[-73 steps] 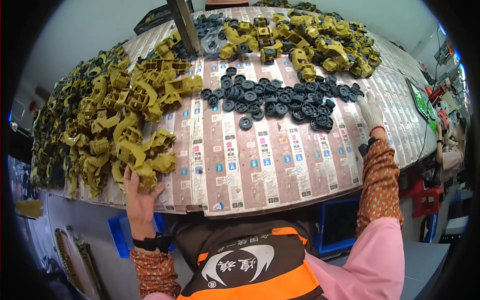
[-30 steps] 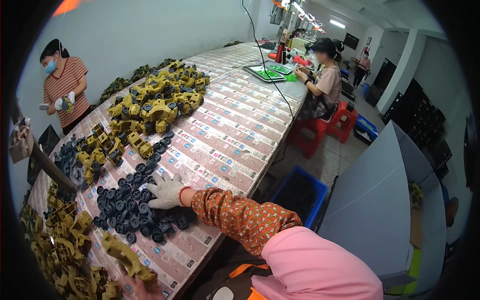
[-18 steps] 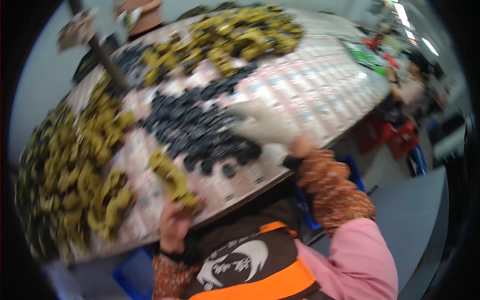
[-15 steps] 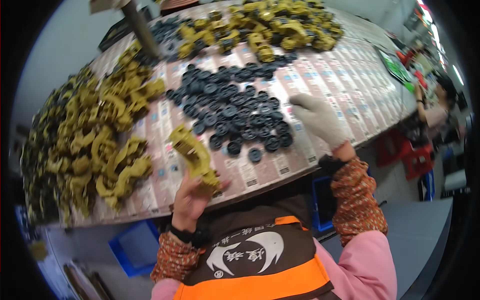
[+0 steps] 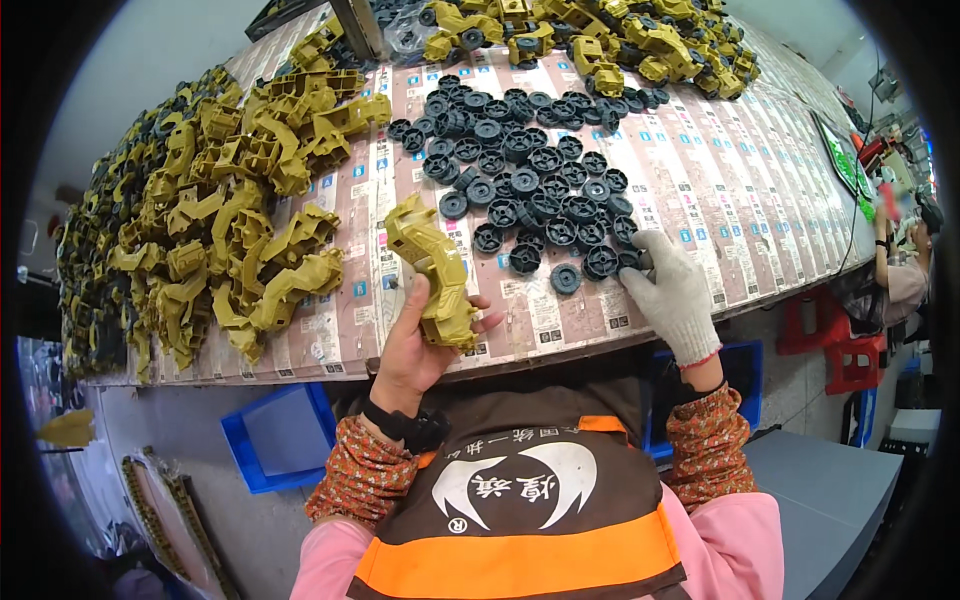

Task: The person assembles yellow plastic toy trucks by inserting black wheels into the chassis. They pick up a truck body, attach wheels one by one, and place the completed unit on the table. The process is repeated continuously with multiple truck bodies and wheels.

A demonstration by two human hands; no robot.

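My bare left hand (image 5: 418, 335) holds a mustard-yellow plastic toy vehicle body (image 5: 432, 262) upright at the table's near edge, its fingers wrapped round the lower end. The body has a curved, hollowed shape and no wheels show on it. Over at the right rim of a spread of black toy wheels (image 5: 525, 180), my right hand (image 5: 675, 295) wears a pale knitted glove. Its thumb and forefinger bend round a black wheel (image 5: 628, 259) at the pile's edge. One loose wheel (image 5: 565, 279) lies just left of that hand.
Many yellow bodies (image 5: 240, 210) are heaped on the left of the patterned table (image 5: 760, 235). Vehicles with wheels fitted (image 5: 660, 50) lie at the back. Beneath the near edge stands a blue bin (image 5: 285, 440). Red stools (image 5: 850, 350) and another person (image 5: 905, 275) are at the right.
My right hand has come down and its fingers have closed in at the wheels' edge. My left hand still holds the yellow body. The view has shifted, bringing the table lower at the left.
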